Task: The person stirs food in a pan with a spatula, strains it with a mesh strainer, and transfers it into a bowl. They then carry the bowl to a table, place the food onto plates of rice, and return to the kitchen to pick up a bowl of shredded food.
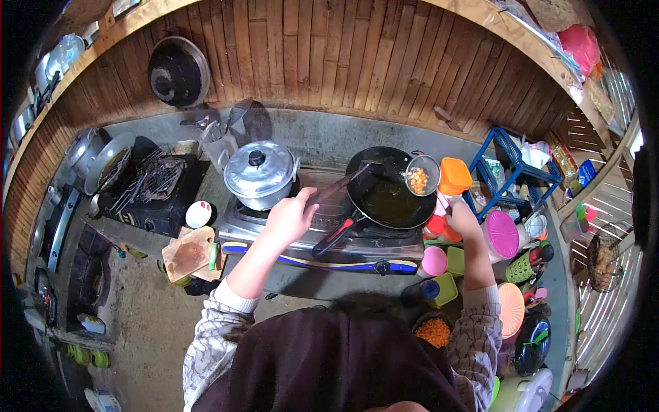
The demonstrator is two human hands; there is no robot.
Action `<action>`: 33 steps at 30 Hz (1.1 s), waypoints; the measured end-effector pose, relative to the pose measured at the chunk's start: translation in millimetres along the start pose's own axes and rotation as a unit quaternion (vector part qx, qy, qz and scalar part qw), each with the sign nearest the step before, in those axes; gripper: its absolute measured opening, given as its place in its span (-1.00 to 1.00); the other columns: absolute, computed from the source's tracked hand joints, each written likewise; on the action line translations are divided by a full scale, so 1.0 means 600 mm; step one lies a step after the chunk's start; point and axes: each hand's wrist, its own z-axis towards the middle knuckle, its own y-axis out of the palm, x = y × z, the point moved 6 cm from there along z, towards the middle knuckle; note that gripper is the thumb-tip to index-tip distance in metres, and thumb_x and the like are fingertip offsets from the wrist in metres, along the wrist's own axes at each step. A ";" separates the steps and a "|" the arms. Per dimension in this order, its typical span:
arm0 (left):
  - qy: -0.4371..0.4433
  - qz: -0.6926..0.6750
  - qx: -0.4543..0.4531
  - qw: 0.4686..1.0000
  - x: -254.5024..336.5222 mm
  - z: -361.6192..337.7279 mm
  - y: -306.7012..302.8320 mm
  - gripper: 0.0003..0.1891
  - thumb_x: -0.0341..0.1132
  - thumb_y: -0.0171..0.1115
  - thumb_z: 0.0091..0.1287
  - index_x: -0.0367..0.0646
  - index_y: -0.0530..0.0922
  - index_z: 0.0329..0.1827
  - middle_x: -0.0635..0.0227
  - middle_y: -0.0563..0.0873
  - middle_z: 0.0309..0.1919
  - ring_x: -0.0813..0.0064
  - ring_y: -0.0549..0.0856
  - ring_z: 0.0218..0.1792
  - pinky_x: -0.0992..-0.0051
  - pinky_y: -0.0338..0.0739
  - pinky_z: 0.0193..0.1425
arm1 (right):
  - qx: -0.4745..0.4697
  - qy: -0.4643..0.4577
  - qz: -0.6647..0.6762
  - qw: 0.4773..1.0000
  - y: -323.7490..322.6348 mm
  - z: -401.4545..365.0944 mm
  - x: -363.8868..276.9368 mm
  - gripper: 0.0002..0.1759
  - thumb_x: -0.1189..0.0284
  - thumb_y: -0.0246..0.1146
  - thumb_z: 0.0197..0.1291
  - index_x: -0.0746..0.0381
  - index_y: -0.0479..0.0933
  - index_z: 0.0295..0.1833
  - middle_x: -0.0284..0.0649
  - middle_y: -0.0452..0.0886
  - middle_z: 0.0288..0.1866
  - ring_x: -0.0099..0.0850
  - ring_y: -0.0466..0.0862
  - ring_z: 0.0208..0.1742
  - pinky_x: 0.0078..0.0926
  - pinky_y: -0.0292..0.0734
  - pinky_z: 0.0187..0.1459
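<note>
My left hand (292, 214) is closed round the handle of a dark spatula (336, 187), whose head reaches over the left part of a black frying pan (391, 202). Dark oil lies in the pan, which sits on the right side of a gas stove (322, 237). My right hand (464, 218) is closed on the handle of a small round strainer (421, 174). Orange pieces lie in the strainer, above the pan's right rim. A lidded silver pot (258, 175) stands on the stove's left side.
An orange container (454, 176) and a blue rack (511, 165) stand at the right. Below my right arm is a bowl of orange pieces (433, 332). Cutting boards (189, 254) lie left of the stove; a black grill stove (147, 196) is beyond.
</note>
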 end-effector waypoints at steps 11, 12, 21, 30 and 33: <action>0.002 0.001 0.001 1.000 -0.006 0.007 0.004 -0.67 -0.30 0.13 0.16 -0.14 0.40 -0.01 0.05 0.62 -0.51 0.04 0.62 -0.42 0.18 0.49 -0.32 | -0.145 0.047 0.054 0.987 -0.001 -0.050 -0.119 -0.72 0.38 0.19 -0.10 0.42 0.48 -0.37 0.11 0.56 -0.39 -0.01 0.59 -0.30 -0.16 0.46 -0.25; 0.000 -0.001 0.001 1.000 -0.006 0.007 0.003 -0.67 -0.30 0.13 0.16 -0.13 0.40 -0.01 0.05 0.62 -0.51 0.04 0.62 -0.42 0.18 0.49 -0.32 | -0.157 0.041 0.104 0.981 0.021 -0.050 -0.118 -0.71 0.41 0.20 -0.10 0.38 0.49 -0.26 0.01 0.57 -0.45 -0.13 0.59 -0.40 -0.26 0.48 -0.32; -0.004 -0.006 0.002 1.000 -0.001 0.005 -0.001 -0.69 -0.29 0.13 0.16 -0.09 0.40 -0.02 0.06 0.62 -0.52 0.03 0.62 -0.42 0.16 0.49 -0.33 | -0.273 0.181 0.403 0.855 0.072 -0.045 -0.103 -0.53 0.41 0.24 0.00 0.35 0.40 0.06 -0.35 0.47 -0.62 -0.66 0.40 -0.70 -0.69 0.28 -0.68; 0.013 -0.016 0.031 0.999 -0.011 -0.002 -0.009 -0.68 -0.30 0.14 0.16 -0.12 0.39 -0.02 0.06 0.61 -0.54 0.04 0.62 -0.44 0.18 0.48 -0.36 | -0.088 0.147 0.307 0.936 0.013 -0.012 -0.045 -0.60 0.51 0.18 -0.03 0.42 0.42 -0.01 -0.20 0.55 -0.53 -0.41 0.53 -0.56 -0.50 0.41 -0.52; 0.008 -0.007 0.026 1.000 -0.009 -0.003 -0.013 -0.68 -0.30 0.14 0.16 -0.13 0.39 -0.02 0.05 0.61 -0.54 0.04 0.62 -0.44 0.18 0.48 -0.36 | -0.037 0.137 0.185 0.972 0.005 -0.004 -0.033 -0.68 0.52 0.14 -0.08 0.42 0.46 -0.14 0.06 0.59 -0.32 0.02 0.58 -0.22 -0.18 0.47 -0.19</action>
